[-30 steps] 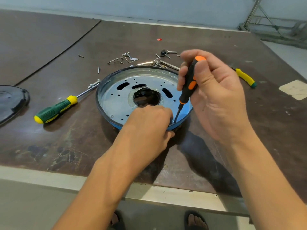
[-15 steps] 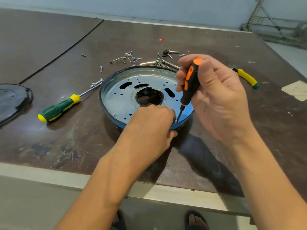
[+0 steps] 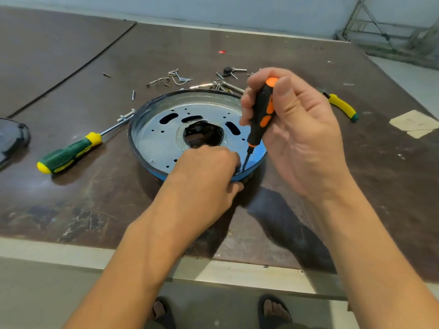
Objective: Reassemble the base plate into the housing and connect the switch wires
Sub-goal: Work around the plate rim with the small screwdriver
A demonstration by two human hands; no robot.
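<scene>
Base plate (image 3: 161, 141) lies flat inside the round housing (image 3: 251, 171). The housing sits on the counter (image 3: 95, 198), right in front of you. The head camera shows a shiny plate with dark slots, small holes and one big hole (image 3: 204, 136) in the middle.

Your right hand (image 3: 292, 129) is wrapped tight round the small screwdriver (image 3: 260, 115) with the black and orange handle. The screwdriver stands nearly straight up, with its top tipped a bit to the right. Its tip points down at the near right edge of the plate, just inside the blue wall.

Your left hand (image 3: 204, 172) is low, over the near edge of the plate and just left of the tip. Its fingers are curled down, and the thumb is on the outside of the housing wall. The fingertips are hidden, so you cannot tell if they pinch a screw or only steady the rim.

The plate lies below both hands. Your left hand is the nearer one and looks to be touching it. Your right hand is higher up.

It looks like you are screwing the plate down. For the next turn, the long line of the screwdriver should stand right over the spot under its tip. No switch wires show, so that part looks not yet done.

A green screwdriver (image 3: 69, 153) lies left of the housing. Loose screws (image 3: 175, 77) lie behind it.
</scene>
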